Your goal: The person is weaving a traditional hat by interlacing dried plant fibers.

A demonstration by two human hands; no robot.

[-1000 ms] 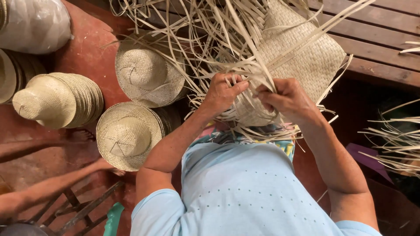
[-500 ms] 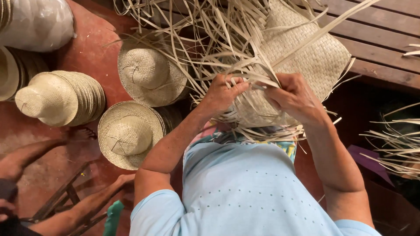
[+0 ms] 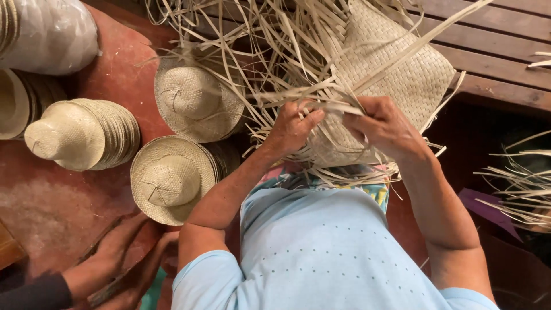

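A half-woven straw hat (image 3: 396,74) of pale palm strips lies in my lap, with many loose strips (image 3: 270,51) fanning out from it toward the top. My left hand (image 3: 293,129) pinches strips at the woven edge, fingers curled around them. Close beside it, my right hand (image 3: 384,129) grips the same edge, with a long flat strip running up and to the right from between the two hands. My forearms and light blue shirt (image 3: 321,252) fill the lower middle of the view.
Finished straw hats stand in stacks on the red floor at left (image 3: 80,135), (image 3: 172,178), (image 3: 195,100). A white plastic-wrapped bundle (image 3: 51,34) sits top left. Another person's hand (image 3: 109,258) rests on the floor bottom left. Wooden planks (image 3: 493,51) lie top right, more loose strips (image 3: 516,183) at right.
My hands have shifted slightly along the woven edge, working the strips. The other person's hand at bottom left has moved further in across the floor toward the hat stack.
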